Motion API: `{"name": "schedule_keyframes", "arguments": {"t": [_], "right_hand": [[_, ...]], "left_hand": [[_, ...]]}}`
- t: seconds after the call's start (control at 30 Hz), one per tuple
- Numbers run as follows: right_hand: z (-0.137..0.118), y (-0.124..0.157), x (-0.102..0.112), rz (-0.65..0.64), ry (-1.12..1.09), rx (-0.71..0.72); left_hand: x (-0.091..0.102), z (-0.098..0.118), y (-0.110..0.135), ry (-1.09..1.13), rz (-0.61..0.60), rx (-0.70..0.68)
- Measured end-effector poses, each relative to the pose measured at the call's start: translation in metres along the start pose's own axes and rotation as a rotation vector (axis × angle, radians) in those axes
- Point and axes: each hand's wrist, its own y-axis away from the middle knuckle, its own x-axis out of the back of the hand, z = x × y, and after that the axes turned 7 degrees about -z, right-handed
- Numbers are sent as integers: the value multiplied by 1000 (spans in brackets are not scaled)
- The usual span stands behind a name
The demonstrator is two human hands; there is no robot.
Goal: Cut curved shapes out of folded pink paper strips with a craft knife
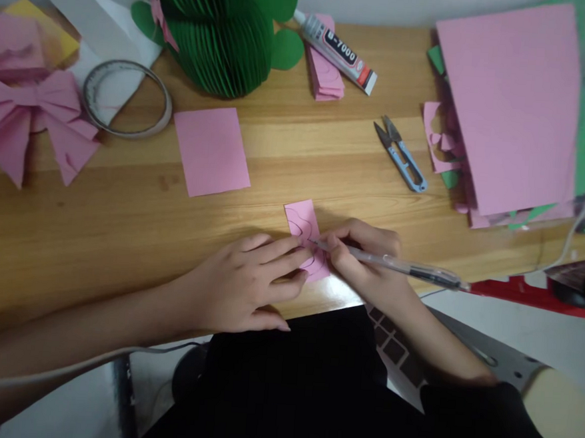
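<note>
At the table's [322, 151] near edge, the left hand [248, 282] lies palm down, its fingers slightly spread, the tips resting on a small pink strip [301, 218] marked with dark curved lines. The right hand's [368, 251] fingers pinch a clear pen [394, 263] near its tip, which is at the strip just beside the left fingertips; whether it touches the paper is hard to tell.

Beyond the left hand lies a pink square [212, 152]. Past the right hand are blue-handled snips [404, 161], blades apart. Farther right, pink cut scraps [433, 149] stick out from under a large pink sheet [515, 108]. On the left, a tape roll [164, 113] lies near a folded pink bow [25, 100].

Farthest back, a glue tube [337, 48] lies across a stack of pink pieces [327, 81], beside a pleated green paper shape [218, 54].
</note>
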Motion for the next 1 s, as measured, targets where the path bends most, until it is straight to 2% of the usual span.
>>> {"name": "schedule_keyframes", "arguments": {"t": [0.33, 0.67, 1.0], "right_hand": [[4, 9, 2, 39, 34, -7], [3, 15, 2, 69, 40, 24], [3, 20, 3, 68, 23, -13]], "left_hand": [[0, 0, -1, -5, -11, -9], [-2, 0, -2, -28, 34, -13], [-1, 2, -3, -87, 2, 7]]}}
